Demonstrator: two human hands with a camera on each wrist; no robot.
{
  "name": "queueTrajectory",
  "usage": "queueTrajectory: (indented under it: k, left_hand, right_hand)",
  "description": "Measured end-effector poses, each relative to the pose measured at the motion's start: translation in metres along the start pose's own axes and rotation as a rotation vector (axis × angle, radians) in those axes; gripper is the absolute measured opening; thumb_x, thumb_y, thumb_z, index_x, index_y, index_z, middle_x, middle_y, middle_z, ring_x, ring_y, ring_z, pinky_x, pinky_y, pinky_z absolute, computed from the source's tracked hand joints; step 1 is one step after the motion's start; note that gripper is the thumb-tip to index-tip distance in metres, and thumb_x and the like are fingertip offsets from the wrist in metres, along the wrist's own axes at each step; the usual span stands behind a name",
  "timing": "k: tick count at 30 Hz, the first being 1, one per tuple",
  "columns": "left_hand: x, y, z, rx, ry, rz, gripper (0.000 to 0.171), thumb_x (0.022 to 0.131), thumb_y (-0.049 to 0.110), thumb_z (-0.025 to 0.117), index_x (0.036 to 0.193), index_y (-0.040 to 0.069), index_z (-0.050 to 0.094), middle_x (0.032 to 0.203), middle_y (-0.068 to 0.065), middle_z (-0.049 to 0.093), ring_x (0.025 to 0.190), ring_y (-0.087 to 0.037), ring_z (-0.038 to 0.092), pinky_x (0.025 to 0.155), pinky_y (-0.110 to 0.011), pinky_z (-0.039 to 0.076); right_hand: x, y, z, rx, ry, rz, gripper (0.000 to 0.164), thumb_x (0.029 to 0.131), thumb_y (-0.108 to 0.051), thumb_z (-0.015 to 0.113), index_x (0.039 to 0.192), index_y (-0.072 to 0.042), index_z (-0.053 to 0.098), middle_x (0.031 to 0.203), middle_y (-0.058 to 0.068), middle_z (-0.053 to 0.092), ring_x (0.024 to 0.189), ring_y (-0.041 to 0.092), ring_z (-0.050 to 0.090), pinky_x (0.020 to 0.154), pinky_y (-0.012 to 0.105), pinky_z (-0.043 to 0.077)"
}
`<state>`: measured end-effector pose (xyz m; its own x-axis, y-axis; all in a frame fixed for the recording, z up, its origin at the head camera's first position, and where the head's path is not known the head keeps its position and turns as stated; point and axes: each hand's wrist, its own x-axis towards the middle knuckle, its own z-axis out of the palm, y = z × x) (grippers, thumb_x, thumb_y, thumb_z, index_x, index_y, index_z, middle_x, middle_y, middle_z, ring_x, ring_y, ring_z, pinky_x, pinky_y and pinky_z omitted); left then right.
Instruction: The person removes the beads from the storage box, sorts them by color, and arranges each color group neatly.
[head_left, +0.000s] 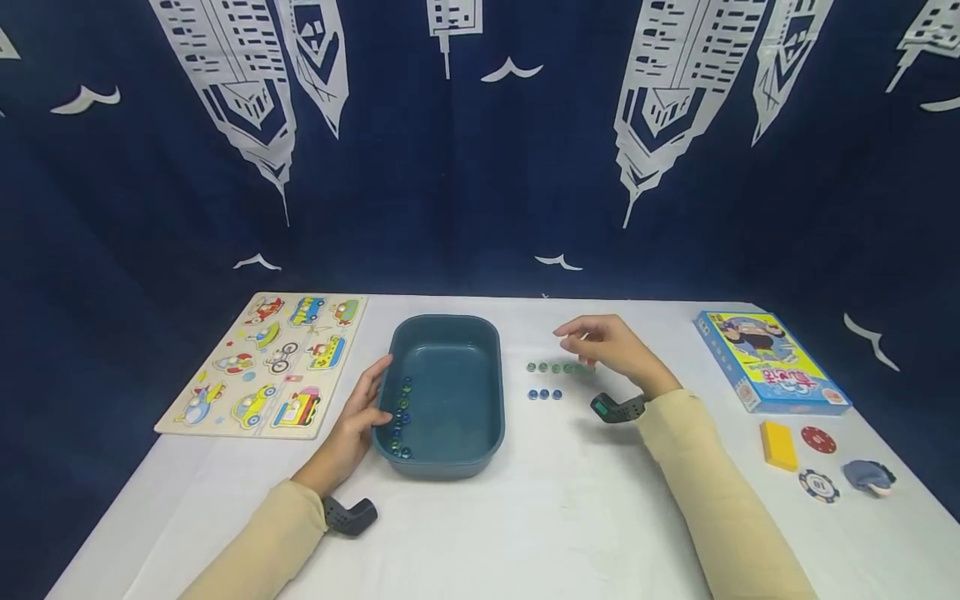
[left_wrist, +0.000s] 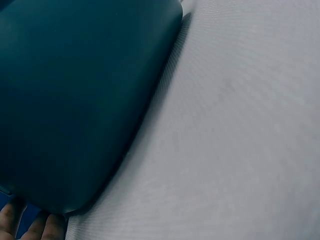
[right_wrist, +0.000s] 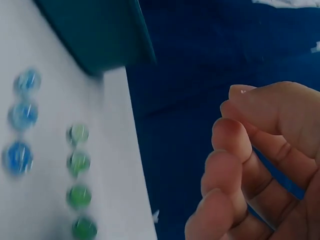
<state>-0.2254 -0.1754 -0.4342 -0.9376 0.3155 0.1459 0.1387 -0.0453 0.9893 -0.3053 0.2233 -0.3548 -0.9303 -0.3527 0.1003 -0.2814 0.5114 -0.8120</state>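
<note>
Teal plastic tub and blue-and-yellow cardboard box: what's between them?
Head view: a row of translucent green marbles, a shorter row of translucent blue marbles, and the right hand with its black wrist camera and cream sleeve.

Bounded behind and at both sides by a dark blue curtain [head_left: 450,192], printed in white with upside-down towers [head_left: 251,100] and small birds [head_left: 512,70]. Fitted in front with a white tabletop [head_left: 525,533], wider toward the viewer. Lit softly and fairly evenly.
</note>
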Motion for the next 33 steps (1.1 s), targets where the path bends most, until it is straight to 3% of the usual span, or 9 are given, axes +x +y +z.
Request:
queueTrajectory:
  k: [8, 13, 21, 33]
  left_hand:
    - [0.001, -0.004, -0.002, -0.024, 0.008, 0.013, 0.086, 0.079, 0.002, 0.044, 0.159, 0.015, 0.016, 0.168, -0.002, 0.003, 0.153, -0.025, -0.006, 0.118, -0.058, -0.007]
    - [0.003, -0.005, -0.002, -0.031, 0.014, 0.014, 0.086, 0.078, 0.002, 0.044, 0.159, 0.016, 0.017, 0.168, -0.001, 0.003, 0.153, -0.023, -0.006, 0.118, -0.057, -0.007]
    - [0.007, -0.004, -0.002, -0.039, 0.023, 0.015, 0.087, 0.079, 0.003, 0.045, 0.160, 0.017, 0.017, 0.167, 0.001, 0.004, 0.153, -0.023, -0.005, 0.118, -0.056, -0.007]
    - [0.008, -0.003, -0.004, -0.034, 0.016, -0.014, 0.090, 0.078, 0.005, 0.046, 0.160, 0.020, 0.011, 0.167, -0.002, 0.004, 0.153, -0.025, -0.002, 0.118, -0.058, -0.004]
  right_hand:
    - [0.028, -0.041, 0.029, -0.015, -0.189, -0.149, 0.023, 0.092, -0.011, 0.068, 0.113, -0.003, 0.073, 0.090, 0.014, 0.069, 0.071, 0.034, 0.060, 0.061, 0.037, 0.055]
    - [0.044, -0.060, 0.048, -0.028, -0.309, -0.196, 0.023, 0.093, -0.008, 0.065, 0.114, -0.001, 0.072, 0.096, 0.015, 0.072, 0.078, 0.044, 0.062, 0.062, 0.039, 0.055]
    - [0.069, -0.080, 0.077, -0.052, -0.448, -0.207, 0.022, 0.092, -0.010, 0.067, 0.113, -0.005, 0.072, 0.092, 0.009, 0.071, 0.076, 0.019, 0.061, 0.067, 0.035, 0.055]
    - [0.103, -0.092, 0.126, -0.123, -0.567, -0.129, 0.029, 0.090, -0.007, 0.068, 0.117, 0.001, 0.070, 0.096, 0.003, 0.074, 0.074, 0.016, 0.064, 0.065, 0.031, 0.054]
